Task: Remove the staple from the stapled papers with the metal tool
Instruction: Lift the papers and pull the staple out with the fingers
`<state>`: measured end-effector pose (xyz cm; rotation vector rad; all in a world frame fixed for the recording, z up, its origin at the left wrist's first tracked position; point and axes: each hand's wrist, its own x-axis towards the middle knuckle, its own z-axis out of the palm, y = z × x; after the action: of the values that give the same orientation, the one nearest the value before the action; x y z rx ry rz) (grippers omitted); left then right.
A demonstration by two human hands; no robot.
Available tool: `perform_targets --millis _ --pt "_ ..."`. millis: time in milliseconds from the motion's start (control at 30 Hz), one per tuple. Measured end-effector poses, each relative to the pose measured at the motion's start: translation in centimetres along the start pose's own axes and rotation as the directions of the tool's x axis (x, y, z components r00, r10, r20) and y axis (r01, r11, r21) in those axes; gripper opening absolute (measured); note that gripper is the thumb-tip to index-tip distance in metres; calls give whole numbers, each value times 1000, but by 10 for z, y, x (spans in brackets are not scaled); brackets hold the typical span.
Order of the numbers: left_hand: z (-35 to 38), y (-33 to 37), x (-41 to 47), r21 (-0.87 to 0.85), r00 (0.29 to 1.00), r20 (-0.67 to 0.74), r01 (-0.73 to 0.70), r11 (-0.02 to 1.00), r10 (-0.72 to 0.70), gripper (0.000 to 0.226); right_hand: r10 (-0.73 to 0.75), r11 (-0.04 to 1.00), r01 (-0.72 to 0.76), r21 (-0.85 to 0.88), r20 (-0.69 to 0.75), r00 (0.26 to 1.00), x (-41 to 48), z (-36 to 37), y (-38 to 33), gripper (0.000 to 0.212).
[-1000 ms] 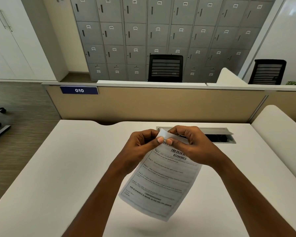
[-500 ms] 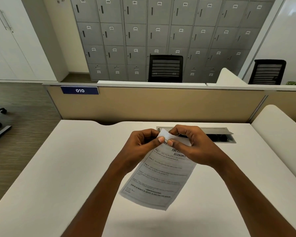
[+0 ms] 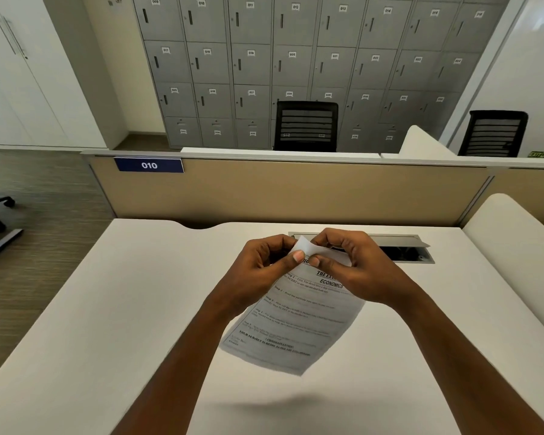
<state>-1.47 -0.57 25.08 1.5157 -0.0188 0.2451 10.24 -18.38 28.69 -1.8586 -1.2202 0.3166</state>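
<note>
The stapled papers (image 3: 299, 321) are held above the white desk (image 3: 113, 309), pinched at the folded top corner between the left hand (image 3: 261, 268) and right hand (image 3: 355, 268), thumbs nearly touching. The sheets' long axis hangs down-left toward the body. Staple and metal tool cannot be made out.

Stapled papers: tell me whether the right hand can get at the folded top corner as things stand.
Probably yes. The right hand already pinches the stapled papers at the folded corner, opposite the left hand. Nothing lies between; neither staple nor metal tool is visible.
</note>
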Motion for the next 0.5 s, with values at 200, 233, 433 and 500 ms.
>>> perform_targets --millis 200,233,433,500 --pt "1 -1 -3 -1 1000 -9 19 1000 -19 15 -25 999 24 -49 -8 1000 0 1 -3 5" --pt "1 -2 -3 -3 1000 -14 23 1000 -23 15 -21 999 21 -42 -16 1000 0 1 -3 4" --pt "3 -6 -2 5 991 -134 -19 1000 20 22 -163 953 91 -290 -236 958 -3 12 -3 22" --pt "5 -7 -1 20 983 -180 -25 999 28 24 -306 836 90 -542 -324 895 -6 18 -2 24"
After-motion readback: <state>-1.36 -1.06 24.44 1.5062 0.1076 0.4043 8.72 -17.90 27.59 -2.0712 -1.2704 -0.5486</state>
